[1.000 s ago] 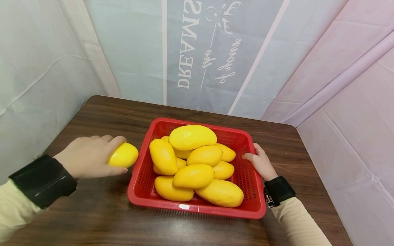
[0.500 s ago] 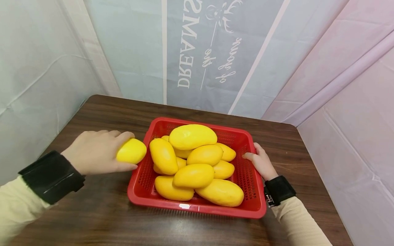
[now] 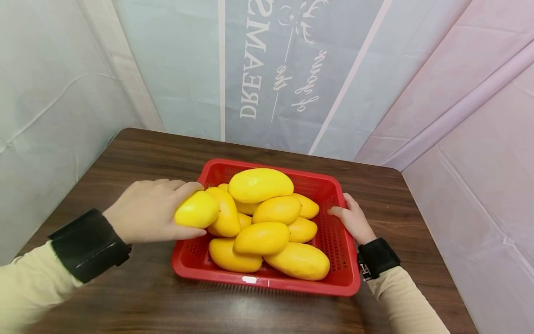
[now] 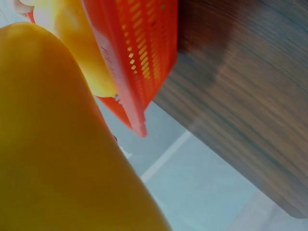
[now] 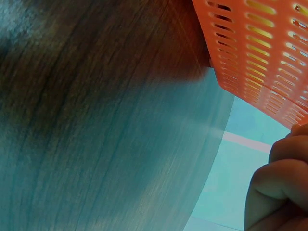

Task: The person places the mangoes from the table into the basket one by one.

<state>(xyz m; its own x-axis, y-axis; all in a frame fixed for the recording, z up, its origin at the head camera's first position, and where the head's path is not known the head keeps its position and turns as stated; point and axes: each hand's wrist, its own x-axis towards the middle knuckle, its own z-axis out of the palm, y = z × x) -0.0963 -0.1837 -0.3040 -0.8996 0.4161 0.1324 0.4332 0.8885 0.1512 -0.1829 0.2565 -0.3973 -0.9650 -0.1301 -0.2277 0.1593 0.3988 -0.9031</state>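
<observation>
My left hand (image 3: 150, 211) grips a yellow mango (image 3: 198, 209) from the left side, fingers over its top and thumb below. The held mango overlaps the left rim of a red plastic basket (image 3: 300, 288) and another mango (image 3: 227, 213) inside it. Up close, the held mango (image 4: 57, 139) fills the left of the left wrist view beside the basket's slotted wall (image 4: 154, 43). On the opposite side, my right hand (image 3: 354, 221) holds the basket's right rim, thumb inside. Curled fingers (image 5: 281, 180) show below the slotted wall in the right wrist view. Several mangoes (image 3: 262, 239) lie piled in the basket.
The basket stands on a dark wood-grain table (image 3: 158, 153) with rounded far corners. A printed cloth backdrop (image 3: 283, 69) hangs behind it, and pale fabric walls (image 3: 479, 185) close in both sides.
The left hand has carried its mango rightward, from outside the basket to over its left rim. The right hand and the basket have stayed in place.
</observation>
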